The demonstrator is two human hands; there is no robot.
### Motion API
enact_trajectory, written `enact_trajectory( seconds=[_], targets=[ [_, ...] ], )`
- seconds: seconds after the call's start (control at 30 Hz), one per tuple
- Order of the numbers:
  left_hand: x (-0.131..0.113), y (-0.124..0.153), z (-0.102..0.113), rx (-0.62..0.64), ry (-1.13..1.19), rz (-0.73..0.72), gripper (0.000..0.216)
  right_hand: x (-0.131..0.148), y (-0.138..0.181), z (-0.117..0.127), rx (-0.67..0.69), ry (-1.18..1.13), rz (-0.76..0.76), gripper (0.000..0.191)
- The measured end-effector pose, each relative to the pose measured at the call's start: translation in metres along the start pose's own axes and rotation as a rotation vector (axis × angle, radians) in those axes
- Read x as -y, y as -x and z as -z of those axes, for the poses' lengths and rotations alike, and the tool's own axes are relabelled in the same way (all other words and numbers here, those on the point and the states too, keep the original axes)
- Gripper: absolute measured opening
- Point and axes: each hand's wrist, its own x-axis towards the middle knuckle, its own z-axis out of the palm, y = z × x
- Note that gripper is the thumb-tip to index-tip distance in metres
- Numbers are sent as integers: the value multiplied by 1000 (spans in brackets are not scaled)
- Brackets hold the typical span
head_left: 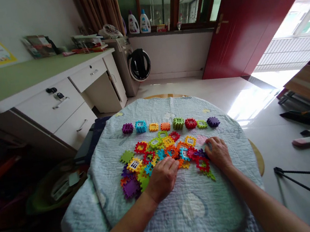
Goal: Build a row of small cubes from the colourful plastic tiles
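Observation:
Colourful plastic interlocking building blocks lie in a loose pile (pixel 149 157) in the middle of the cloth. My left hand (pixel 163 175) rests at the near side of this pile, its fingers bent and close together beside an orange block (pixel 172 151). Whatever is under those fingers is hidden. At the pile's right side, my right hand (pixel 219 153) has its fingers curled down next to a dark purple block (pixel 200 153). I cannot make out what its fingertips hold. A red frame-shaped block (pixel 202 163) lies between the hands. Behind the pile stands a row of assembled cubes, including a green one (pixel 178 123).
A pale blue cloth (pixel 197 220) covers the round table. To the left is a white desk with drawers (pixel 50 102). Beyond the table are a washing machine (pixel 126 65) with its door open and a red door (pixel 241 9). Black folding legs (pixel 305 185) stand at the right.

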Motion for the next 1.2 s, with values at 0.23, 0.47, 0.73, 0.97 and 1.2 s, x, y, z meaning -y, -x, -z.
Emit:
enact_trajectory(
  seconds=[0.23,0.47,0.73,0.97,1.2],
  targets=[
    [24,0,11,-292,149,283,28,-3,-1,-3,-2,-12,-6,18],
    [97,26,47,-445,25,471,29,-5,0,-4,-19,-34,17,19],
    [168,55,41,-341,-79,752,33,-5,1,-1,-9,-40,9,22],
    [146,38,27,-244,-86,688,25,-3,1,0,-8,-49,16,22],
    [144,41,27,-304,-54,670,25,-1,2,6,29,-126,25,21]
  ],
)
